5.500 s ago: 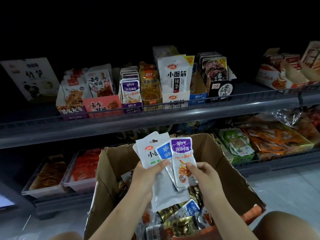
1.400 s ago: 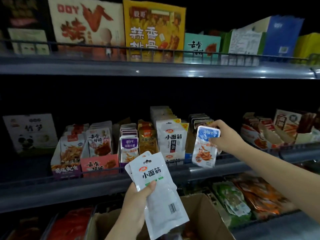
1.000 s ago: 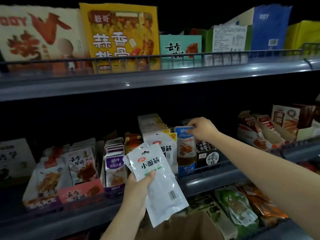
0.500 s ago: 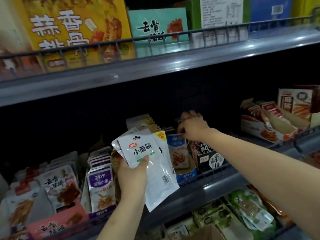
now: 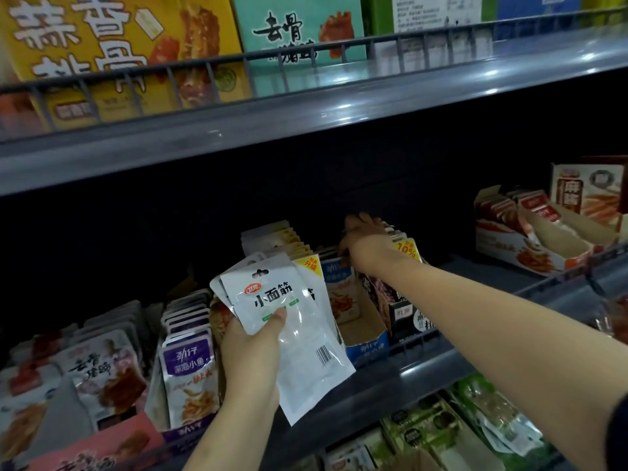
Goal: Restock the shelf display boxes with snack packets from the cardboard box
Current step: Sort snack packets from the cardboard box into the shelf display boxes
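My left hand (image 5: pixel 251 355) is shut on a small stack of white snack packets (image 5: pixel 292 321), held up in front of the middle shelf. My right hand (image 5: pixel 363 237) reaches deep over the blue display box (image 5: pixel 368 346), fingers curled down in the dark behind a blue packet (image 5: pixel 341 287) that stands inside the box. Its grip is hidden in shadow. A row of matching white packets (image 5: pixel 278 239) stands in a display box just behind the ones I hold. The cardboard box is out of view.
A dark packet box (image 5: pixel 401 309) sits right of the blue box, a purple packet box (image 5: pixel 190 372) to the left. A red-and-white display box (image 5: pixel 530 243) stands far right. The upper shelf rail (image 5: pixel 306 54) overhangs. Green packets (image 5: pixel 475 419) fill the lower shelf.
The camera has closed in on the middle shelf. My right hand has slid further back over the blue box, and the blue packet now stands inside it. The left hand still holds the white packets.
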